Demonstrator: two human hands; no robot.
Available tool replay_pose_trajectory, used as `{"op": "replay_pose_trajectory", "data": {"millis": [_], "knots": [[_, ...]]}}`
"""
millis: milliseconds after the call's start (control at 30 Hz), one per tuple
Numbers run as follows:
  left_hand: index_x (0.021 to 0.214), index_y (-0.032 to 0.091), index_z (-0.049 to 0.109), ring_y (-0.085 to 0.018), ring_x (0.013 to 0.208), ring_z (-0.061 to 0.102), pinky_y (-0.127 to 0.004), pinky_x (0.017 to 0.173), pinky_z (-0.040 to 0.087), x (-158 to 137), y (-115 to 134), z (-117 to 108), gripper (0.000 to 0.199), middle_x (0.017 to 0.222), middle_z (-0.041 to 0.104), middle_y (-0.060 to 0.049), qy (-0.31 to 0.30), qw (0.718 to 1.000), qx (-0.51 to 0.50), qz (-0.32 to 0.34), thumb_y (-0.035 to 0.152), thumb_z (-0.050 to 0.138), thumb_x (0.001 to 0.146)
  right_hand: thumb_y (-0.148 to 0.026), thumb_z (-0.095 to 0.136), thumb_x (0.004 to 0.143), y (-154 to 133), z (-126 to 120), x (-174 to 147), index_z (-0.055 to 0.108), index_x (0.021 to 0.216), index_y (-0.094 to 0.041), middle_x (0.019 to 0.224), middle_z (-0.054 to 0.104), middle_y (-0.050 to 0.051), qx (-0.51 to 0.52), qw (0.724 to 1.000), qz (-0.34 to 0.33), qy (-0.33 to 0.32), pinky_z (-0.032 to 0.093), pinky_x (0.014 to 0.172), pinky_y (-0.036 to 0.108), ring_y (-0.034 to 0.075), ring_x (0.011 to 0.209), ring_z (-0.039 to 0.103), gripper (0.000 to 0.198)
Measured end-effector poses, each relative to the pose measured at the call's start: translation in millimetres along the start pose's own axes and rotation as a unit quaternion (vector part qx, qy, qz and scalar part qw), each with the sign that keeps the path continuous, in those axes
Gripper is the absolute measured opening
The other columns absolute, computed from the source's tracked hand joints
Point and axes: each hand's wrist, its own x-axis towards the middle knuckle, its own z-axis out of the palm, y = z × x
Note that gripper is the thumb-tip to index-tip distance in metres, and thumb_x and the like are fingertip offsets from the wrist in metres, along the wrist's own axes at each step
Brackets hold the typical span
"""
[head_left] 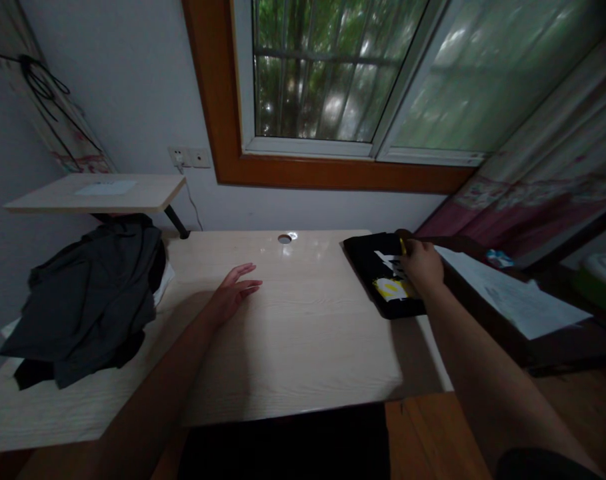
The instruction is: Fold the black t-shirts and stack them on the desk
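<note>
A folded black garment with a white and yellow print lies on the right end of the pale wooden desk. My right hand is at its right side, fingers curled against the cloth; the fingertips are mostly hidden. A small yellow strip shows by those fingers, and I cannot tell whether it is part of the print. My left hand is over the left-middle of the desk, holding nothing, its fingers apart. A pile of dark grey and black clothes lies to its left, apart from the hand.
A raised shelf with a paper on it overhangs the clothes pile. The desk has a round cable hole near the wall. White sheets lie on a dark surface to the right. Behind are a window and a wall socket.
</note>
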Motion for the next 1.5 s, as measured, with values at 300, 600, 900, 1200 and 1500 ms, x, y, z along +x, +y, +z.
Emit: {"op": "replay_pose_trajectory", "data": {"millis": [300, 600, 900, 1200, 1500], "knots": [[0.12, 0.02, 0.068, -0.021, 0.105, 0.07, -0.04, 0.104, 0.049, 1, -1, 1, 0.039, 0.138, 0.062, -0.012, 0.015, 1.0, 0.011, -0.022, 0.024, 0.075, 0.082, -0.048, 0.035, 0.103, -50, 31, 3, 0.046, 0.153, -0.02, 0.163, 0.037, 0.015, -0.029, 0.99, -0.111, -0.081, 0.03, 0.117, 0.065, 0.037, 0.15, 0.032, 0.058], [0.121, 0.019, 0.069, -0.021, 0.105, 0.069, -0.041, 0.105, 0.047, 4, -9, -7, 0.039, 0.125, 0.071, -0.011, -0.007, 1.0, 0.017, -0.017, 0.03, 0.075, 0.084, -0.054, 0.028, 0.104, -40, 49, 3, 0.033, 0.159, -0.02, 0.168, 0.026, 0.015, -0.017, 0.988, -0.072, -0.134, 0.029, 0.118, 0.065, 0.035, 0.154, 0.025, 0.066], [0.119, 0.019, 0.071, -0.022, 0.109, 0.068, -0.041, 0.107, 0.047, 3, -7, -6, 0.038, 0.122, 0.072, -0.011, -0.008, 1.0, 0.009, -0.024, 0.029, 0.077, 0.082, -0.047, 0.031, 0.104, -29, 35, -38, 0.043, 0.154, -0.014, 0.165, 0.031, 0.017, -0.036, 0.987, -0.132, -0.083, 0.031, 0.12, 0.056, 0.035, 0.153, 0.029, 0.062], [0.119, 0.019, 0.071, -0.024, 0.109, 0.068, -0.045, 0.11, 0.044, 2, -6, -5, 0.04, 0.122, 0.072, -0.012, -0.006, 1.0, 0.013, -0.024, 0.031, 0.077, 0.082, -0.042, 0.038, 0.102, -21, 14, -96, 0.05, 0.15, -0.021, 0.159, 0.044, 0.013, -0.055, 0.986, -0.153, -0.021, 0.032, 0.118, 0.058, 0.036, 0.149, 0.036, 0.053], [0.117, 0.017, 0.071, -0.021, 0.105, 0.068, -0.04, 0.105, 0.047, 1, -2, 0, 0.041, 0.119, 0.073, -0.011, -0.001, 1.0, 0.012, -0.027, 0.031, 0.079, 0.08, -0.043, 0.034, 0.105, -21, 0, -123, 0.055, 0.145, -0.016, 0.155, 0.049, 0.017, -0.018, 0.983, -0.184, 0.006, 0.034, 0.116, 0.059, 0.034, 0.146, 0.043, 0.052]]}}
